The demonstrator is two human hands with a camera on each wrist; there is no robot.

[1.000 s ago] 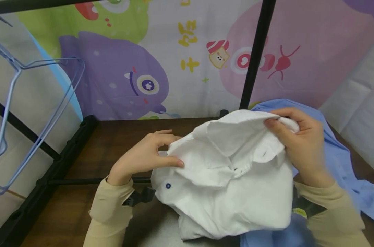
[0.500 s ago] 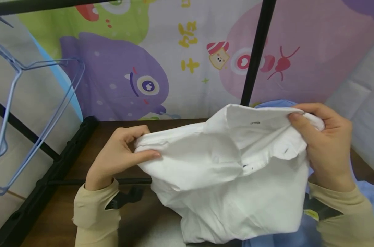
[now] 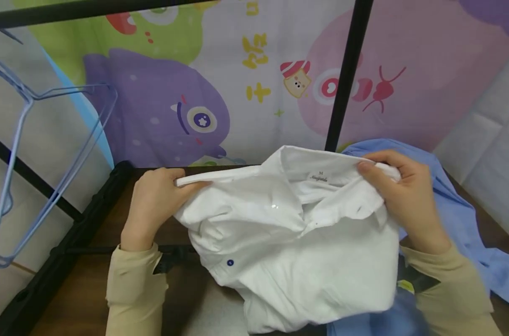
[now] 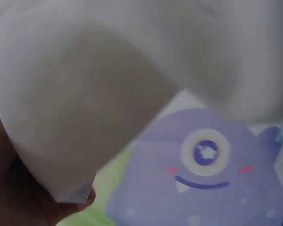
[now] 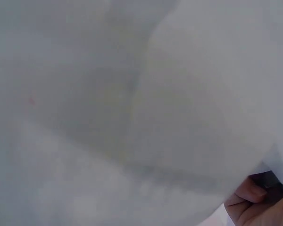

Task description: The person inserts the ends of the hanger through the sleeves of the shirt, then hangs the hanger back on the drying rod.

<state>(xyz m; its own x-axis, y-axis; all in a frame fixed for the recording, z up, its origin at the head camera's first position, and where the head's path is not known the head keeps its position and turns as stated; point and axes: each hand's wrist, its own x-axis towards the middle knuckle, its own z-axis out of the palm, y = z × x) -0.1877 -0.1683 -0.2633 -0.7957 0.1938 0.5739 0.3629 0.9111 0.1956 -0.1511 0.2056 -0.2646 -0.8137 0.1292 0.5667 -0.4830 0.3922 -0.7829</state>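
A white collared shirt (image 3: 321, 261) is stretched between both hands in the head view, with a size label showing inside its collar and a dark blue button at its lower left. My left hand (image 3: 153, 200) pinches the shirt's left upper edge between thumb and fingers. On the other side, my right hand (image 3: 409, 200) grips it close to the right of the collar. White cloth (image 4: 85, 103) fills much of the left wrist view, and in the right wrist view the blurred shirt (image 5: 132, 117) hides nearly everything but part of the hand (image 5: 254, 202).
Pale blue hangers (image 3: 17, 140) hang at the left from the black rack (image 3: 57, 261). A light blue garment (image 3: 456, 200) lies at the right on the brown wooden surface (image 3: 111, 289). A cartoon-printed curtain (image 3: 254, 126) covers the back.
My left hand has gone from the shirt's middle left out to its far left edge, widening the cloth. The right hand swung right, then came back. The collar label has come into view.
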